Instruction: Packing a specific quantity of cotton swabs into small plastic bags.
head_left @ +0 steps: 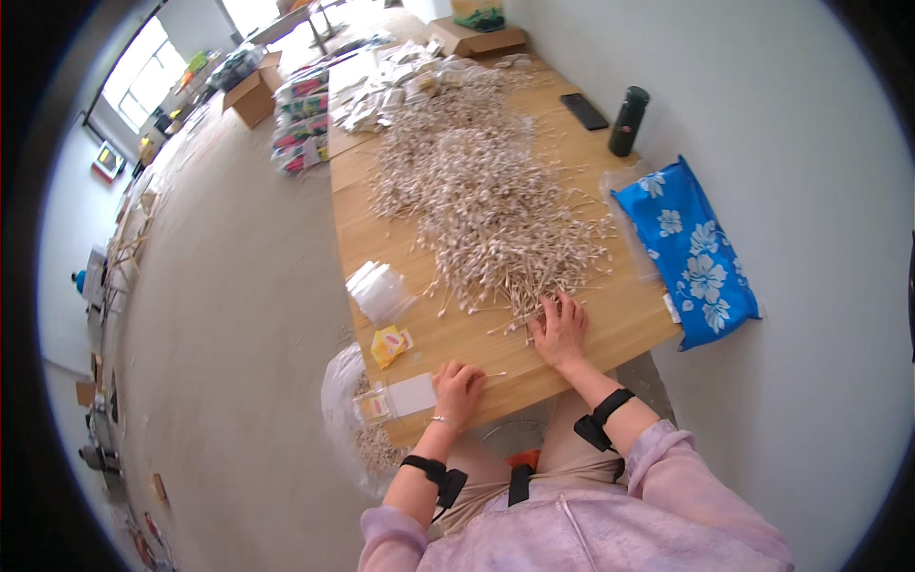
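A big heap of white-tipped cotton swabs (pixel 496 191) spreads along the wooden table. At its near edge rests my right hand (pixel 562 334), fingers spread and bent, fingertips touching loose swabs. My left hand (pixel 459 391) is curled closed low over the table's front edge. A single cotton swab (pixel 497 374) sticks out to the right from its fingertips. Beside that hand, on the left, lies a flat white piece (pixel 412 394) with a clear packet with a yellow label (pixel 375 407) at its end. What else my left fingers may cover is hidden.
Left on the table are a stack of clear bags (pixel 379 291) and yellow cards (pixel 388 345). A plastic sack of swabs (pixel 345 391) hangs below the left edge. On the right are a phone (pixel 583 112), a dark bottle (pixel 629 121) and a blue flowered pillow (pixel 701 257) by the wall.
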Tool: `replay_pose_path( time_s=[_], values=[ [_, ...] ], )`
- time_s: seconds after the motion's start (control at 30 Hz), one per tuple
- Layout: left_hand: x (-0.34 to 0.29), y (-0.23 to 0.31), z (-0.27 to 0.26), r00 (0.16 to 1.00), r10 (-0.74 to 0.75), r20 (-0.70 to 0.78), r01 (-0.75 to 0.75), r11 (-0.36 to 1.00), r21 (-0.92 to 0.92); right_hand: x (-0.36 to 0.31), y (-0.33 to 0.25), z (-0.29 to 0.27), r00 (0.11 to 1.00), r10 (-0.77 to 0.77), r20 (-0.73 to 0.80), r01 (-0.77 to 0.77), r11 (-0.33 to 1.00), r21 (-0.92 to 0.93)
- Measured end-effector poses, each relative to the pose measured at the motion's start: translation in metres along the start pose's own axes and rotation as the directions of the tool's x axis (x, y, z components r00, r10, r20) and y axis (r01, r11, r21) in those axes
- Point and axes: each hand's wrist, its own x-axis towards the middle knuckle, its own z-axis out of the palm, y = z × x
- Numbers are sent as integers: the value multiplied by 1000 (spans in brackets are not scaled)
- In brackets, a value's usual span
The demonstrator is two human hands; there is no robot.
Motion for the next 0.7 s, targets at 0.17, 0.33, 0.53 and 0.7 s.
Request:
replay_pose_path(
  time_s=[0.17,0.33,0.53,0.7],
  values=[
    [1,3,7,999,-4,-34,3,999,-37,-25,-50,15,989,-130,68,128,991,30],
    [-1,5,4,999,-33,-35,31,999,-44,-22,-67,13,891,-432,137,382,879,286],
    [0,4,6,998,-16,-53,13,999,-42,10,-34,14,933,-343,104,345,939,2],
    [0,3,5,999,-6,-53,3,998,-58,17,-26,3,979,-197,-59,190,976,-105]
  ],
)
